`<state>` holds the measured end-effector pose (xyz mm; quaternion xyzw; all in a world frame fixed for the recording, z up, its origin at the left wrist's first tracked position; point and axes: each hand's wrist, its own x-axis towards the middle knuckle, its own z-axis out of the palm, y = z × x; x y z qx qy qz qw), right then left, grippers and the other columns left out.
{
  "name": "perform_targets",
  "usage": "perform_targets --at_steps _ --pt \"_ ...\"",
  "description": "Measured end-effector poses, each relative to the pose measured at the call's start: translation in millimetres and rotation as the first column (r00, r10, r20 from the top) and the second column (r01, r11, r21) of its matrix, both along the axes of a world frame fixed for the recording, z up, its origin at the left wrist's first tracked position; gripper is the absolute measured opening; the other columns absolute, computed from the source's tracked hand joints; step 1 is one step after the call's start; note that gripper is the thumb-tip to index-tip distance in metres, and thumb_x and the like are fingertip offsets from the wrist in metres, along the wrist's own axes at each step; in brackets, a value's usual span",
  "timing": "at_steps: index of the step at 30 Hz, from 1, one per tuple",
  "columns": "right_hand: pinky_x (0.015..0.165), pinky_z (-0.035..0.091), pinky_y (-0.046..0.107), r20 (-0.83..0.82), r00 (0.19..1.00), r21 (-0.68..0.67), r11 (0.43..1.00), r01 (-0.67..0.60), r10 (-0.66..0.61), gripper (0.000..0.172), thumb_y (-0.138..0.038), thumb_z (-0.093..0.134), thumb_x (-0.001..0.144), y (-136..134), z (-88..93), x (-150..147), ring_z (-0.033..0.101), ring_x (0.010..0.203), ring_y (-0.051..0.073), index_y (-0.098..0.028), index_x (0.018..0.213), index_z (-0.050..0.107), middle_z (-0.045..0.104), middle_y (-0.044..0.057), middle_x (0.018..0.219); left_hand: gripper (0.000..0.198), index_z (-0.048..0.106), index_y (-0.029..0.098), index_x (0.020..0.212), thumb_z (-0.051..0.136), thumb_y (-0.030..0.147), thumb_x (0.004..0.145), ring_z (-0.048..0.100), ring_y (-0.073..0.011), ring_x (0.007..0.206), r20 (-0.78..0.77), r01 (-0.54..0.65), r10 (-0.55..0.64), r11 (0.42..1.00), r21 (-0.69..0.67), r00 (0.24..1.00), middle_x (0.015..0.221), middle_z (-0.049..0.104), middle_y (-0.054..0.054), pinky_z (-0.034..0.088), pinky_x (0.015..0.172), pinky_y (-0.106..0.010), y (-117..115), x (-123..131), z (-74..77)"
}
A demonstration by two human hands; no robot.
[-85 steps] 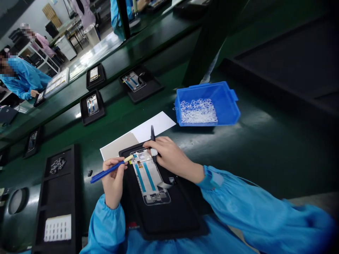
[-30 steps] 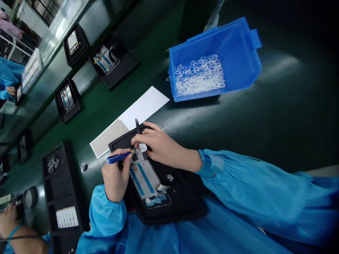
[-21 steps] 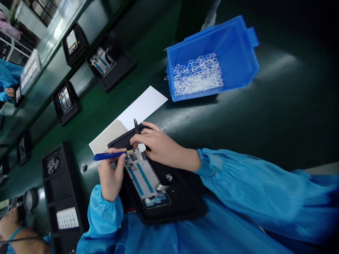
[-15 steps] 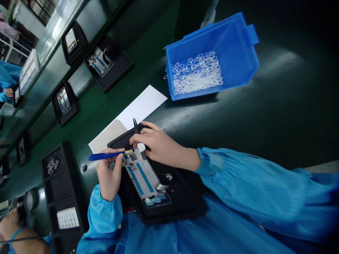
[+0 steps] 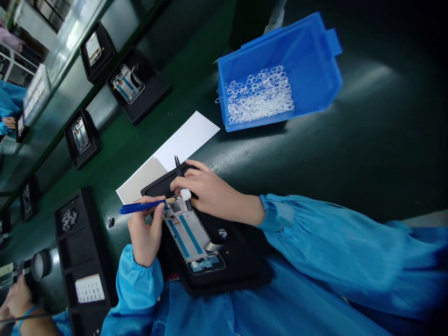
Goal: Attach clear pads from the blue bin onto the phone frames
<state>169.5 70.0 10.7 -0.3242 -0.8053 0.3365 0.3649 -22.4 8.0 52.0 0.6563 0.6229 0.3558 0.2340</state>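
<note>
A phone frame [image 5: 191,233] with blue strips lies in a black tray [image 5: 241,261] close to my body. My left hand [image 5: 145,233] is closed on a blue pen-like tool [image 5: 142,206], whose pale tip reaches the frame's upper end. Black tweezers [image 5: 178,167] are held in my right hand [image 5: 210,193], their points facing away from me. Below its fingers a white-topped object [image 5: 185,194] stands over the frame's upper end; how it is held is partly hidden. A silvery flap [image 5: 213,246] curls up at the frame's lower right.
A blue bin [image 5: 311,70] of white loops stands beyond my right hand. White paper [image 5: 189,140] lies past the tray. Black trays with phone frames [image 5: 81,135] line the left. A compartment tray [image 5: 79,249] and a co-worker's hand [image 5: 19,298] are at lower left.
The blue tool has shifted slightly right with my left hand. A black tray with a phone frame at the upper left has moved slightly left. The co-worker's hand has changed pose.
</note>
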Motion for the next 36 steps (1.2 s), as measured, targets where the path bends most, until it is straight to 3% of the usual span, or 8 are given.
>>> perform_targets --at_steps 8,12,20,30,36 --pt "0.116 0.022 0.052 0.001 1.0 0.011 1.0 0.001 -0.001 0.041 0.007 0.042 0.065 0 -1.7 0 0.057 0.081 0.02 -0.019 0.096 0.053 0.06 -0.002 0.086 0.011 0.058 0.018 0.101 0.064 0.023 0.094 0.071 -0.0173 0.09 -0.064 0.021 -0.018 0.999 0.036 0.998 0.098 0.072 -0.006 0.059 0.076 -0.026 0 1 0.2" --pt "0.116 0.023 0.051 0.015 1.0 0.006 1.0 0.003 -0.003 0.039 0.005 0.042 0.066 0 0.0 0 0.057 0.081 0.02 -0.019 0.095 0.053 0.06 -0.002 0.084 0.011 0.059 0.019 0.104 0.062 0.025 0.095 0.071 -0.0197 0.094 -0.181 0.061 -0.05 0.997 0.056 0.982 0.101 0.071 -0.007 0.059 0.077 -0.03 -2 2 1.7" --pt "0.116 0.022 0.052 0.003 1.0 0.007 1.0 -0.002 0.002 0.041 0.007 0.042 0.068 -1 -0.6 1 0.057 0.082 0.02 -0.019 0.097 0.052 0.059 -0.001 0.084 0.008 0.057 0.018 0.104 0.055 0.025 0.099 0.071 -0.0174 0.086 -0.429 0.207 -0.14 0.972 0.113 0.892 0.096 0.071 -0.006 0.057 0.073 -0.026 5 18 14.9" --pt "0.117 0.022 0.05 0.019 1.0 0.006 1.0 0.01 -0.01 0.042 0.008 0.042 0.066 -2 -0.7 0 0.057 0.081 0.019 -0.019 0.096 0.053 0.058 -0.003 0.082 0.007 0.059 0.019 0.102 0.056 0.024 0.098 0.071 -0.0177 0.087 -0.414 0.186 -0.112 0.972 0.143 0.903 0.094 0.071 -0.005 0.057 0.073 -0.026 2 12 12.2" --pt "0.116 0.021 0.05 -0.024 1.0 0.017 1.0 0.012 -0.011 0.044 0.009 0.042 0.064 -2 -3.0 -1 0.055 0.08 0.019 -0.019 0.096 0.052 0.058 -0.003 0.084 0.007 0.057 0.019 0.104 0.054 0.021 0.099 0.071 -0.0169 0.086 -0.479 0.276 -0.188 0.954 0.118 0.857 0.094 0.07 -0.005 0.056 0.073 -0.024 6 18 17.8"
